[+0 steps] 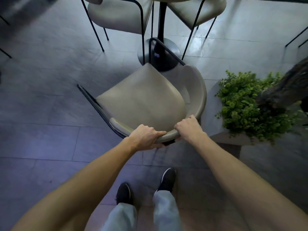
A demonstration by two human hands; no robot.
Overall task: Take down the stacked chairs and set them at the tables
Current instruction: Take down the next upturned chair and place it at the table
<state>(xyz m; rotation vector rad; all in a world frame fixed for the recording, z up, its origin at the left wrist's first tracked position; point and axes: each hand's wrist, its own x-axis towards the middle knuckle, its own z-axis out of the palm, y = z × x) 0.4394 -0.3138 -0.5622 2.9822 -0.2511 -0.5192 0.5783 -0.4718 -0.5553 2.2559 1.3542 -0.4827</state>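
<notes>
While their fingertips curl out of sight under the rim, the left hand (146, 137) and right hand (188, 129) grip the curved, padded back of a smooth beige chair (143, 100) on thin black legs, its seat facing the pedestal table (162, 19) just beyond, whose top is cropped.

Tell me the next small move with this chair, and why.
Probably nudge the chair forward and left: the left hand and right hand grip its backrest, its front points at the table base, and the plant crowds its right side.
</notes>
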